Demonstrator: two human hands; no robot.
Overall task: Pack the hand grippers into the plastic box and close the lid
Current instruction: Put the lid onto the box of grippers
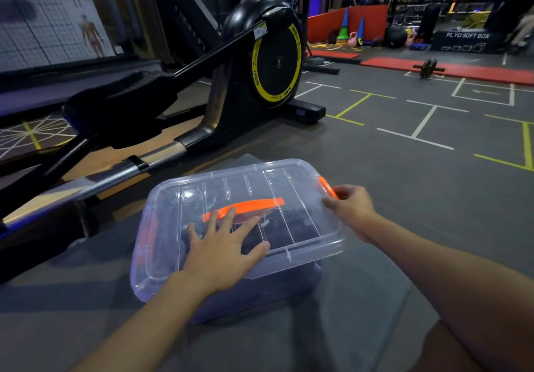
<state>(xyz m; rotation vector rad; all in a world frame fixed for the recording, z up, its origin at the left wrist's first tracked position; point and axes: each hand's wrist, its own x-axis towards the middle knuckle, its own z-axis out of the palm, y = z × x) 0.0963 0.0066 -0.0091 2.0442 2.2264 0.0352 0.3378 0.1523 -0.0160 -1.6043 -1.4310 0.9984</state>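
The left hand (222, 253) lies flat on the near half of the lid (260, 181), fingers spread and straight. Its grip is released: it presses down and holds nothing, and its fingertips reach the orange handle (254, 206) set in the middle of the lid. The right hand (351, 207) is at the box's right end. Its grip is clenched on the orange clasp (328, 187), with the fingers curled over the clasp and the thumb at the lid's rim just below it.

The clear plastic box (260, 293) stands on a grey mat (289, 342) with the lid lying over its top. The hand grippers (297, 221) are inside, showing through the lid as dark shapes. Their number cannot be told. A second orange clasp (151, 227) shows blurred through the plastic at the left end.

Just beyond the box to the left, a black exercise machine (260, 62) stretches away on a long metal rail (156, 154), its wheel ringed in yellow. To the right is dark floor (404, 128) marked with white and yellow lines. Farther off lie red mats (468, 68), a small black wheel roller (429, 68), coloured cones (345, 24), a pink kettlebell (353, 39) and a black block (462, 40) lettered "PLYO SOFT BOX". An anatomy chart (43, 19) hangs on the far left.
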